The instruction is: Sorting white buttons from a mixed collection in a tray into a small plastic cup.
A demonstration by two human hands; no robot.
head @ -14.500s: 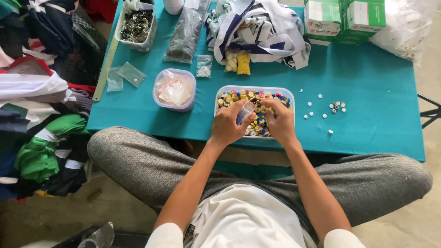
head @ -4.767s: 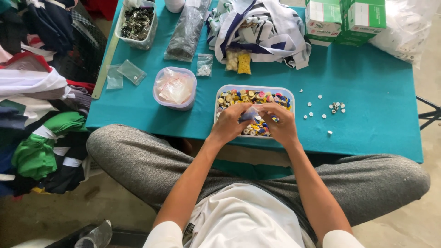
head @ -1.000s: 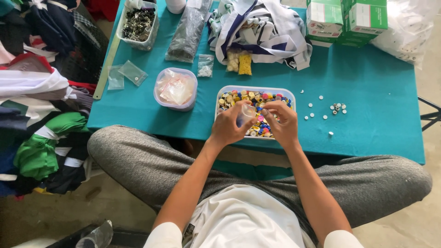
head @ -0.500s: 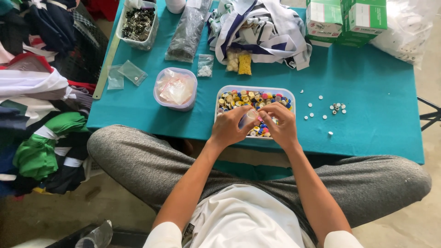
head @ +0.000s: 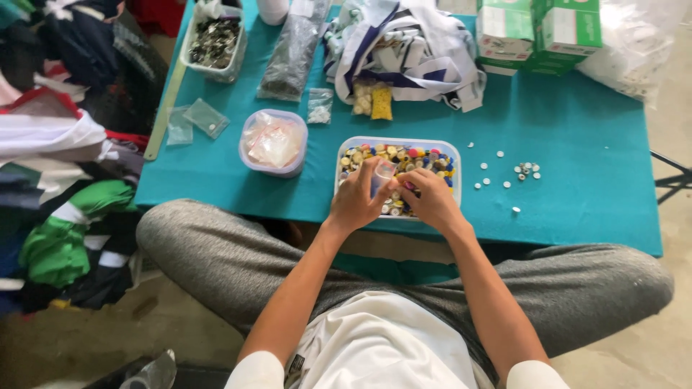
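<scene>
Both hands hover over a clear rectangular tub point(head: 455, 167) filled with mixed coloured buttons point(head: 418, 155) on a teal table point(head: 577, 202). My left hand point(head: 358, 200) holds a small clear plastic bag point(head: 383, 175) upright by its side. My right hand point(head: 429, 199) sits just to the right of the bag, its fingertips pinched together at the bag's mouth; whether a button is between them is too small to tell.
A round tub of clear bags point(head: 273, 142) stands left of the button tub. Loose white buttons point(head: 525, 171) lie to the right. Farther back are a tray of dark buttons point(head: 213, 40), folded striped cloth point(head: 411, 50) and green-and-white boxes point(head: 540, 32). Clothes point(head: 58, 180) pile up at left.
The hands stay over the button tub. The fingers have shifted slightly around the small bag; the right fingertips now meet its mouth.
</scene>
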